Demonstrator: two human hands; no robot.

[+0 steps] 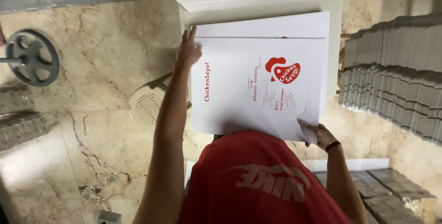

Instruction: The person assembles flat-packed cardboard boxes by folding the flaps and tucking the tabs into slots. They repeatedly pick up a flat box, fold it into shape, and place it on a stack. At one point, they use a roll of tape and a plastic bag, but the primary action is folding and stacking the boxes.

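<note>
Fingers of left hand (189, 49) lie flat, outstretched on white red-printed cardboard sheet (255, 88)'s far corner; right hand (320, 134) pinches near corner.

The left arm stretches far forward, its hand (188, 49) flat with fingers extended. The right arm bends close to the body, its hand (318, 134) curled, thumb pinching inward.

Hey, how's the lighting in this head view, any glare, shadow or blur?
Head view: soft even light, no hard glare; the white printed sheet has a dim shadow along its near edge by the red shirt; left hand and right hand look slightly soft; edges bend.
</note>
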